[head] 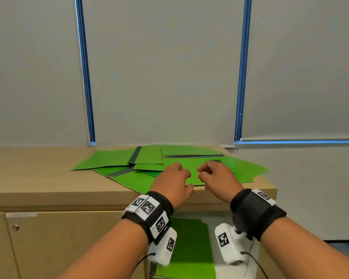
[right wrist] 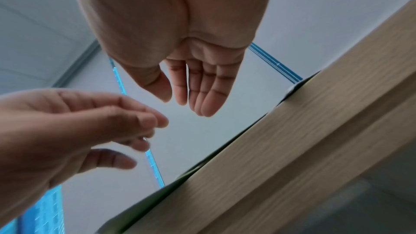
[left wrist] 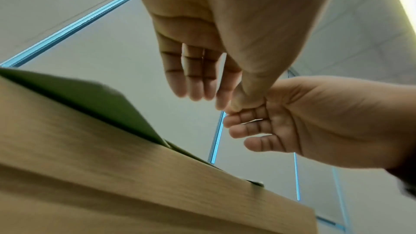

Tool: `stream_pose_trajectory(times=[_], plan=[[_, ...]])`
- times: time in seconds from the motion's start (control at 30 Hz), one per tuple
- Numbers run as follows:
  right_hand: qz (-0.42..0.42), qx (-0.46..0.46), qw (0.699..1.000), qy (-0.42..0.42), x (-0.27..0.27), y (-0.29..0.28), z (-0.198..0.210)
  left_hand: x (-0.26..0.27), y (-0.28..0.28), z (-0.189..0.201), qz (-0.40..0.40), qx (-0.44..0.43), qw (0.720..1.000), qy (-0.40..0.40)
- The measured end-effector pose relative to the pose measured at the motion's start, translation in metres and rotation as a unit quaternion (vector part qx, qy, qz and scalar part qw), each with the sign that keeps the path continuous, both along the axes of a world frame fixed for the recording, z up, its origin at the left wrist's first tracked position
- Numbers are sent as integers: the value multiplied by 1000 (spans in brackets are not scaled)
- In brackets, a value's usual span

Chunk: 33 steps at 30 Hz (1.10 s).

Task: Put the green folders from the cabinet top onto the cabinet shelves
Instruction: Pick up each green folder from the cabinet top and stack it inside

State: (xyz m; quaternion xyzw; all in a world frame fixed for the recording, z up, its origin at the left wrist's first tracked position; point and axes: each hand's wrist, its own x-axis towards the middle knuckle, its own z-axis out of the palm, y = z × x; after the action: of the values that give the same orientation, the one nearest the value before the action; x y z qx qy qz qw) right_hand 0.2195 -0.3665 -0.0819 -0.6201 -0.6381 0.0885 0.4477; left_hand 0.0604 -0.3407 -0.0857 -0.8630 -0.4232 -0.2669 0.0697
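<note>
**Reaching for the next folder**

While several green folders (head: 117, 160) lie fanned and overlapping on the cabinet top (head: 38, 178), we bring both hands in over the nearest folder (head: 193, 174), the one whose front edge juts slightly past the cabinet's lip. That overhang is probably why we aim here: it gives the fingers an edge to get under without disturbing the rest of the pile.

Our left hand (head: 172, 182) hovers over the folder's near left part, fingers loosely curled, thumb toward the front edge. From the left wrist view the fingers hang relaxed and apart, with nothing between them. Our right hand (head: 215, 178) sits just beside it over the same folder, fingers bent in a loose claw, also gripping nothing. Whether any fingertip already touches the green surface we cannot tell; the wrist views show both palms bare and clear of the edge.

Below the cabinet top, the door (head: 69, 244) stands shut on the left, while on the right an open compartment shows another green folder on the shelf (head: 191, 244), so some of the job seems done already. Most folders are not yet shelved.
</note>
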Motion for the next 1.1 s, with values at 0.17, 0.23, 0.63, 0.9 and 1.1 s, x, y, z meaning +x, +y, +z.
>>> stream_pose_trajectory(times=[0.17, 0.23, 0.63, 0.9, 1.1], plan=[[-34, -41, 997, 49, 13, 21, -6, 22, 41, -6, 47, -78, 981, 169], [-41, -53, 996, 58, 17, 26, -9, 26, 47, -11, 65, -107, 970, 207], [-42, -126, 981, 139, 9, 12, 8, 20, 46, 0, 105, -55, 987, 107], [23, -97, 921, 377, -5, 10, 20, 20, 20, -1, 12, 55, 998, 15], [84, 23, 885, 458, -8, -9, 33, 3, 18, 5, -63, -14, 981, -182]])
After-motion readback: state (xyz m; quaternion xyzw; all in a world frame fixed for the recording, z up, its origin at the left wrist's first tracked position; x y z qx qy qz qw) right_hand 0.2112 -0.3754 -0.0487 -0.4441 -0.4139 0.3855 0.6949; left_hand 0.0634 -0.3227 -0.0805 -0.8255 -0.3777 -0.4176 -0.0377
